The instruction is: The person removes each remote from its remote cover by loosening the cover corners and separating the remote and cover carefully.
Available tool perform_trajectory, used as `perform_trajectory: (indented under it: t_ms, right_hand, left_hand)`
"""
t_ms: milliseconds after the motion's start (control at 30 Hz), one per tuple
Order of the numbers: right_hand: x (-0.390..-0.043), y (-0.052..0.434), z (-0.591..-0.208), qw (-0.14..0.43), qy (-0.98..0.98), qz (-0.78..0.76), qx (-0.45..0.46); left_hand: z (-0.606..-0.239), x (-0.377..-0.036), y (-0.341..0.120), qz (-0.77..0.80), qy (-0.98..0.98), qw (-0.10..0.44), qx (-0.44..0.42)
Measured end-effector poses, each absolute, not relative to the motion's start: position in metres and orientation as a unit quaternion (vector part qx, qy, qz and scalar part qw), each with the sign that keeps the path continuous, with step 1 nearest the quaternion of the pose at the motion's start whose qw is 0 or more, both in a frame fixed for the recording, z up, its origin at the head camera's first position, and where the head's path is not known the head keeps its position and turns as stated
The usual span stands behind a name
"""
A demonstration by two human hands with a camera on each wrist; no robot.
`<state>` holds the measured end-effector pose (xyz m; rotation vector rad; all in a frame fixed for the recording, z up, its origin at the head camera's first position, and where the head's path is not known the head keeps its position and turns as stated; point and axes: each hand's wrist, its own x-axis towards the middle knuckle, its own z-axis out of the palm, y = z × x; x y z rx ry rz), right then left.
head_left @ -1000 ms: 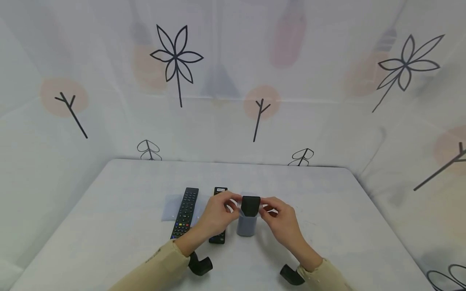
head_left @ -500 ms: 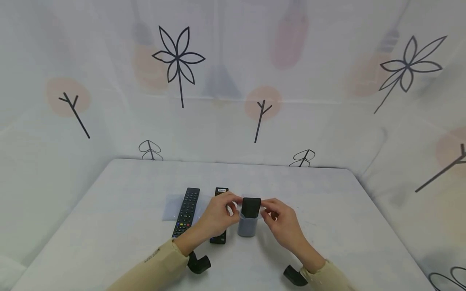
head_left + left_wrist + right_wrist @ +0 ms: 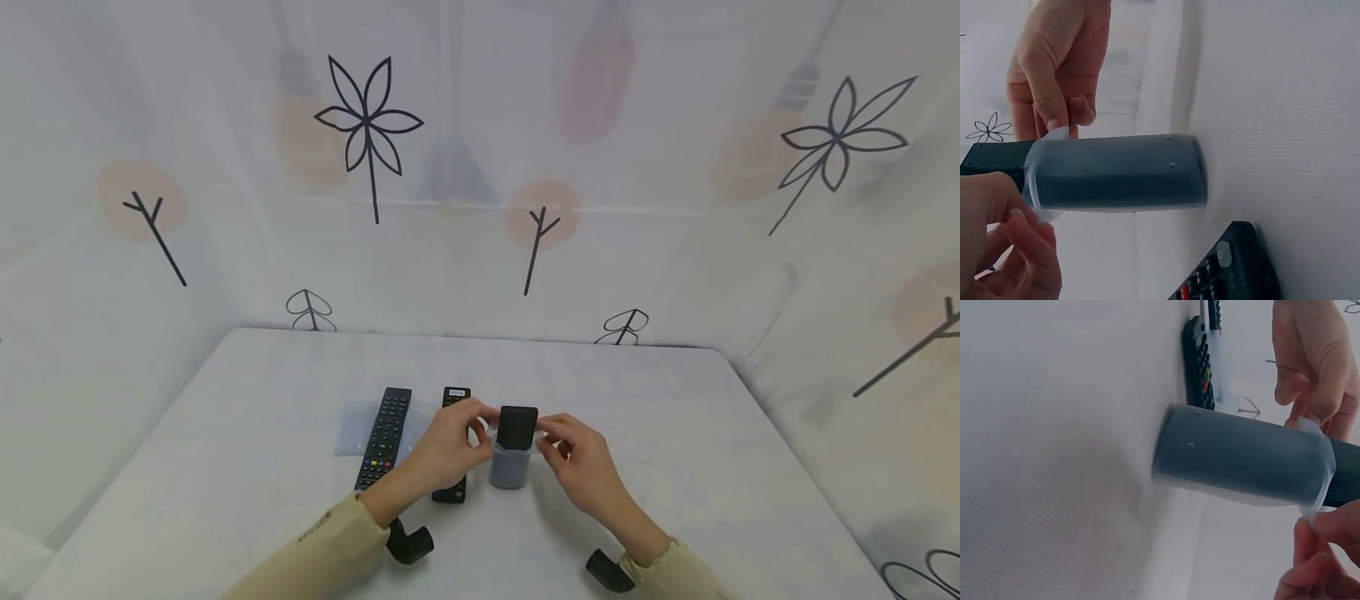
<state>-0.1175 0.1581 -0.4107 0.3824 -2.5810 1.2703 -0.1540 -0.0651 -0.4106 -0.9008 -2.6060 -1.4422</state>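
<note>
A black remote control (image 3: 517,427) stands upright on the table, its lower part inside a translucent sleeve (image 3: 1116,172) and its bare end sticking out on top. My left hand (image 3: 453,437) pinches the sleeve's loose rim on the left side. On the opposite side my right hand (image 3: 581,462) pinches the rim between thumb and fingers. Both wrist views show the sleeve's closed end resting on the table, with the left hand (image 3: 1010,250) and the right hand (image 3: 1329,556) at its open end. The remote's buttons are hidden.
Left of the sleeve lie two more black remotes, a long one (image 3: 386,433) and another (image 3: 450,492) partly behind my left hand. A clear, flat plastic piece (image 3: 354,429) lies under the long one. Black curved pieces (image 3: 411,546) show at both sleeve cuffs. A patterned curtain (image 3: 450,275) hangs behind.
The camera view has shifted slightly. My right fingertips sit a little lower beside the sleeve's rim; otherwise the hands, remote and sleeve stay nearly in place.
</note>
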Motion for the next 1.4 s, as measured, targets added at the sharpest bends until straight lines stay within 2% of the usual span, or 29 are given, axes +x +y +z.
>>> perform_trajectory:
  t_ms: [367, 900, 1400]
  right_hand:
    - [-0.118, 0.160, -0.422, 0.099, -0.881, 0.447, 0.118]
    - [-0.117, 0.162, -0.429, 0.078, -0.886, 0.439, 0.129]
    - [-0.121, 0.165, -0.432, 0.027, -0.894, 0.420, 0.151]
  left_hand:
    - [-0.420, -0.155, -0.066, -0.451, -0.844, -0.013, -0.290]
    - [-0.427, -0.152, -0.063, -0.434, -0.852, -0.009, -0.293]
    - [-0.435, -0.152, -0.057, -0.426, -0.866, -0.039, -0.260]
